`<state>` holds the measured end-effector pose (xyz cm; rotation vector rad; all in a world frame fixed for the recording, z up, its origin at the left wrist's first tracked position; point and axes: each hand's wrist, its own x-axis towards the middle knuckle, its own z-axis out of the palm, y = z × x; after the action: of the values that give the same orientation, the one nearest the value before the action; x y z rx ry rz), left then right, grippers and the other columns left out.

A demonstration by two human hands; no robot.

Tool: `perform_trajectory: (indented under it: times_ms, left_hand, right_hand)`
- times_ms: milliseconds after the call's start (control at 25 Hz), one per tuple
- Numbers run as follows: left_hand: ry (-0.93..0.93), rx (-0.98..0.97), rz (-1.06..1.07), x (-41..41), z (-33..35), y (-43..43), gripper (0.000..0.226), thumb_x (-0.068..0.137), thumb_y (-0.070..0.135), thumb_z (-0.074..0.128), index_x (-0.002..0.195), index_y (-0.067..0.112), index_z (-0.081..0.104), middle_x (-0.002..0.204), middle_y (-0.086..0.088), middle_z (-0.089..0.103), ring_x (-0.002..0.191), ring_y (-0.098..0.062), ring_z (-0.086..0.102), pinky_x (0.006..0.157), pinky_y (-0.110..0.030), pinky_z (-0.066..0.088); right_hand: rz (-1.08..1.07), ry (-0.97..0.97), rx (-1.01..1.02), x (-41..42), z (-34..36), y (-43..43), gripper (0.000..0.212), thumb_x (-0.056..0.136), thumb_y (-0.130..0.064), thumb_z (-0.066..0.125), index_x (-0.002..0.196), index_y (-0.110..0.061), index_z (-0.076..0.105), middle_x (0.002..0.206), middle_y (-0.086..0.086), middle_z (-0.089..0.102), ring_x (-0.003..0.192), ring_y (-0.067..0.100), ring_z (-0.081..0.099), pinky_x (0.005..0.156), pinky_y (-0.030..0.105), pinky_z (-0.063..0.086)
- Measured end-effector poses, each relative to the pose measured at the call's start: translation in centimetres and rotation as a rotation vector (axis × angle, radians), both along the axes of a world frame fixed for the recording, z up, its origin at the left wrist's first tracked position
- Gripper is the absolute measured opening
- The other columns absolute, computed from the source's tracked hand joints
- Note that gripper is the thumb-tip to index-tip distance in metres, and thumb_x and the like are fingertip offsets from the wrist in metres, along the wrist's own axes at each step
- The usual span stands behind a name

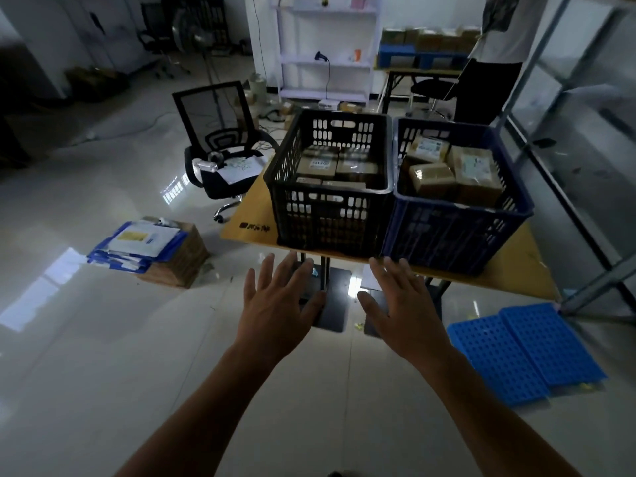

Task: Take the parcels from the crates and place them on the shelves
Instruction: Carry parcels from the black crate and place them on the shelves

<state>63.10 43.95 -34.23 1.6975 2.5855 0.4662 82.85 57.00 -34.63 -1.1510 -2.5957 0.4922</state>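
Reaching both arms forward, my left hand (280, 302) and right hand (401, 306) spread flat, fingers straight, holding nothing. The parcels (447, 170) lie ahead in the black crate (330, 215) and blue crate (447, 232), side by side on the bench (251, 218), beyond my fingertips.

black crate (330, 215): perforated plastic | parcels (457, 173): taped cardboard | table (247, 218): smooth wood | floor (103, 339): glossy tile

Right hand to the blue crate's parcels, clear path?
Probably yes: the right hand, open and empty, is just short of the blue crate; its top is uncovered and the parcels lie exposed.
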Motion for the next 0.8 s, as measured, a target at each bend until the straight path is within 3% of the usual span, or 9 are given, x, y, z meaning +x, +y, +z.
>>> perform_trajectory:
  times_ms: [200, 360, 560, 800]
  left_hand:
    - [-0.028, 0.029, -0.016, -4.7, 0.7, 7.4, 0.073, 0.094, 0.072, 0.019, 0.159, 0.039, 0.014, 0.171, 0.004, 0.005, 0.154, -0.021, -0.014, 0.121, -0.047, -0.011]
    - [-0.029, 0.054, -0.062, -9.6, 0.6, 13.4, 0.073, 0.094, 0.071, 0.022, 0.159, 0.037, 0.016, 0.171, 0.002, 0.009, 0.156, -0.026, -0.009, 0.123, -0.05, -0.007]
    - [-0.072, 0.009, -0.135, -16.7, 0.8, 21.3, 0.076, 0.091, 0.074, 0.017, 0.158, 0.04, 0.01, 0.171, 0.004, 0.001, 0.156, -0.026, -0.014, 0.121, -0.048, -0.012]
    - [-0.137, -0.054, -0.229, -22.3, 0.3, 30.7, 0.076, 0.095, 0.072, 0.028, 0.16, 0.038, 0.009, 0.171, 0.003, -0.001, 0.156, -0.025, -0.013, 0.124, -0.05, -0.006]
  right_hand:
    - [0.009, 0.011, 0.016, -4.5, 0.6, 7.1, 0.082, 0.096, -0.075, 0.013, 0.164, -0.028, 0.019, 0.171, 0.004, 0.019, 0.159, 0.023, 0.002, 0.129, 0.048, 0.007]
    - [-0.007, -0.012, 0.065, -9.5, 0.4, 12.6, 0.08, 0.097, -0.071, 0.016, 0.163, -0.026, 0.022, 0.169, 0.005, 0.024, 0.159, 0.026, 0.005, 0.126, 0.045, 0.003]
    - [-0.077, -0.071, 0.03, -15.7, 1.1, 18.4, 0.077, 0.096, -0.072, 0.015, 0.163, -0.034, 0.014, 0.171, -0.001, 0.015, 0.158, 0.018, -0.003, 0.128, 0.045, 0.0]
    - [-0.17, -0.126, 0.009, -20.2, 1.3, 24.6, 0.07, 0.102, -0.065, 0.028, 0.163, -0.035, 0.013, 0.172, -0.002, 0.012, 0.158, 0.018, -0.005, 0.127, 0.043, -0.003]
